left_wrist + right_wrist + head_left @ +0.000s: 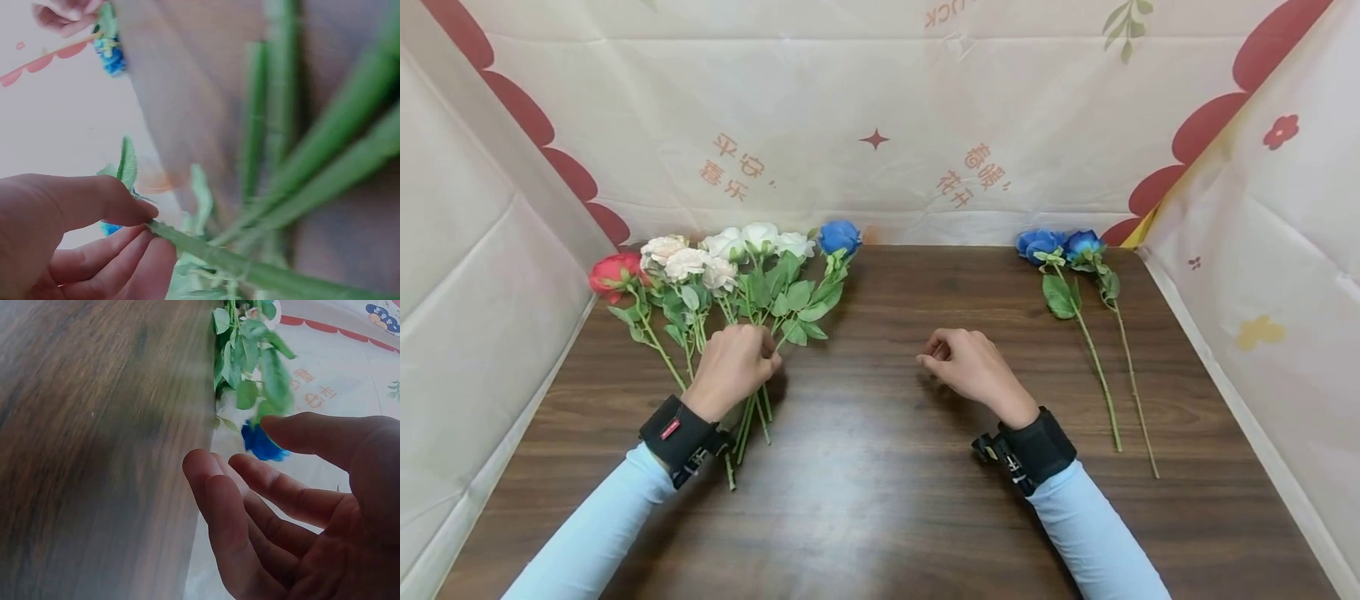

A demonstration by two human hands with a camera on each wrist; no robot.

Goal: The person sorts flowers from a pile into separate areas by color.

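Observation:
On the left, my left hand (733, 367) pinches a green stem (212, 253) between thumb and fingers. That stem appears to belong to the blue rose (840, 237) at the right of a spread of artificial flowers. Beside it lie white roses (760, 236), pale pink blooms (685, 263) and a red flower (615, 275); their stems run under or close by the left hand, partly hidden. My right hand (973, 371) is over the middle right of the table, fingers loosely curved around nothing, as the right wrist view also shows.
Two more blue roses (1040, 243) with long stems lie at the right of the brown wooden table (865, 517). Pale printed cloth (880, 92) stands as walls behind and at both sides. Black straps with cameras (1037, 446) circle both wrists.

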